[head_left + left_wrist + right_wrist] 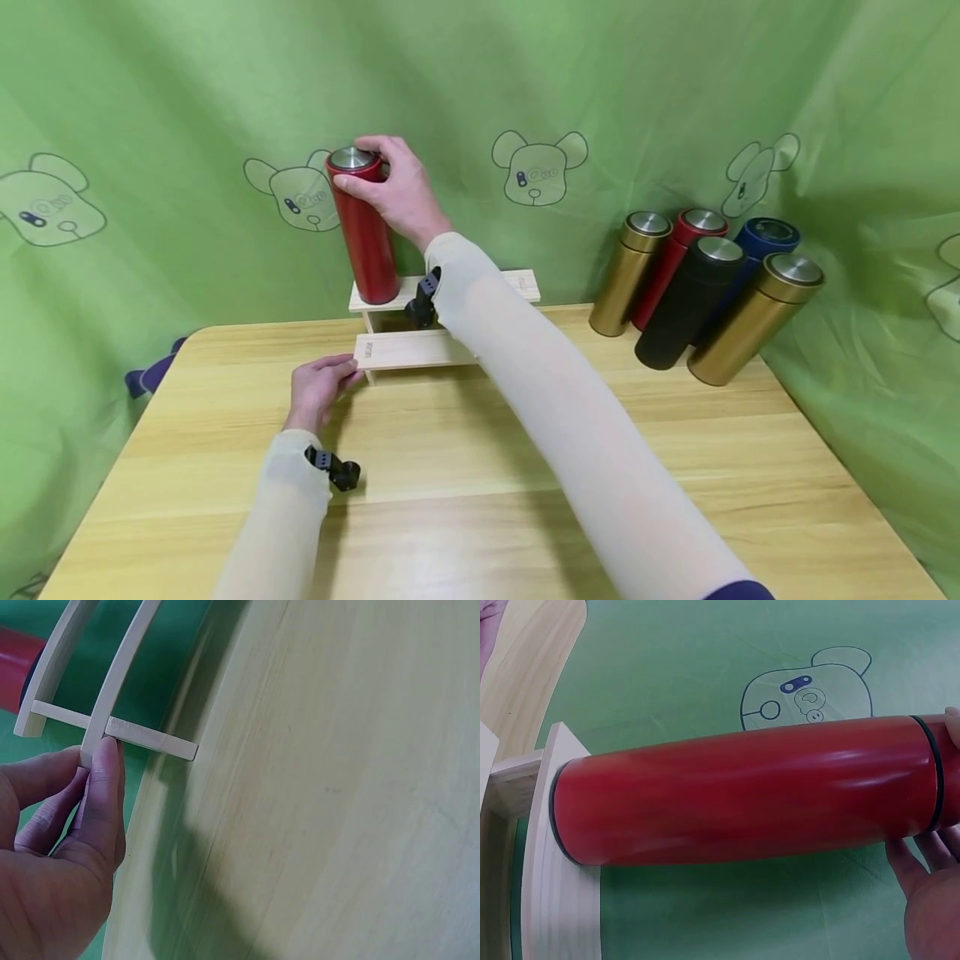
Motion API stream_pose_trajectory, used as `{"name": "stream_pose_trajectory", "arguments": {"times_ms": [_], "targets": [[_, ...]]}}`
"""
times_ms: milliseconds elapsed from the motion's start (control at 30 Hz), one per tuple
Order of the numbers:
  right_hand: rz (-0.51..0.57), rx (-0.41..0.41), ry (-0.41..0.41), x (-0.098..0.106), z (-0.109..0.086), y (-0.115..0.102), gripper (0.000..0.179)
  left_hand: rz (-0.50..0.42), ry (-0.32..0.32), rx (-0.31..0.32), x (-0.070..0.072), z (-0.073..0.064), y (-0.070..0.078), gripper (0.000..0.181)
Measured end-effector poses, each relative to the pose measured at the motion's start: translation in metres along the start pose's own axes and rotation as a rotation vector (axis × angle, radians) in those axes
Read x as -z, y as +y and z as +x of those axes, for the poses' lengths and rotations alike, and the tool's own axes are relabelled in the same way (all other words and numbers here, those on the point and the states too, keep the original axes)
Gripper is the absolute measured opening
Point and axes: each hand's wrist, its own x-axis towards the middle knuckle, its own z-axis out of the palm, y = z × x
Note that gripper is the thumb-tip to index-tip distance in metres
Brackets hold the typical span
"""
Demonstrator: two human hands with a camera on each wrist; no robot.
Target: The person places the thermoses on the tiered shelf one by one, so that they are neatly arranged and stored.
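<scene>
A red thermos flask (365,237) with a steel-topped lid stands upright on the left end of the upper step of a small two-step wooden rack (408,350). My right hand (401,187) grips the flask around its lid, thumb in front and fingers behind. In the right wrist view the flask's base (570,814) meets the wooden board. My left hand (321,387) pinches the left end of the lower step between thumb and fingers, as the left wrist view shows at the board's tip (88,754). My right forearm hides much of the rack's right half.
To the right stand several more flasks: a gold one (626,275), a red one (678,262), a black one (690,304), a blue one (765,237) and another gold one (753,321). A green curtain (450,75) hangs close behind the wooden table (420,542).
</scene>
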Motion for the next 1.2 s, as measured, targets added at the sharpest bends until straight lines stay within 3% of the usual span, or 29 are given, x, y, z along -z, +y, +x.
{"name": "stream_pose_trajectory", "arguments": {"times_ms": [700, 1000, 1200], "targets": [[-0.026, -0.021, -0.021, 0.0, 0.001, -0.001, 0.068, 0.014, -0.012, -0.026, 0.0, 0.002, -0.001, 0.036], [0.006, 0.008, 0.042, 0.018, -0.012, 0.013, 0.07, 0.023, -0.022, -0.003, 0.0, 0.0, 0.0, 0.037], [-0.053, 0.025, 0.057, 0.034, -0.024, 0.03, 0.062, 0.042, -0.038, -0.016, 0.002, 0.0, 0.001, 0.037]]}}
